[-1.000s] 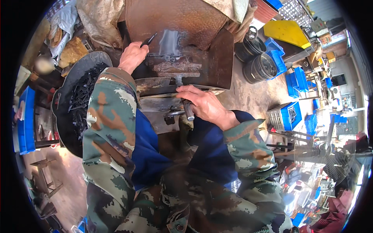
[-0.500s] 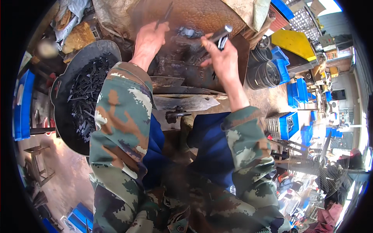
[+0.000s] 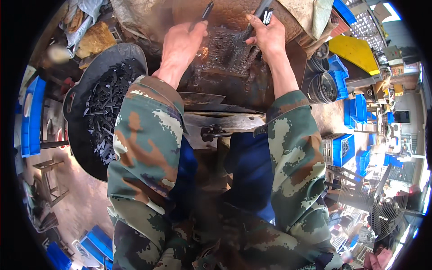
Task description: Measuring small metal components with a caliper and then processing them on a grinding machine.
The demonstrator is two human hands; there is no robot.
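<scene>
Head view: both hands, left (image 3: 180,42) and right (image 3: 268,36), each clenched around a slim dark metal strip (image 3: 206,10).

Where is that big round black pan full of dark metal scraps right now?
In the head view, the big round black pan of dark metal scraps sits on the person's left, beside the camouflage sleeve, below the left hand.

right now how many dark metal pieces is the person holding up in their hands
2: one dark metal piece in the left hand, one in the right hand, both over the rusty machine. Others may be hidden in the grips.
</scene>
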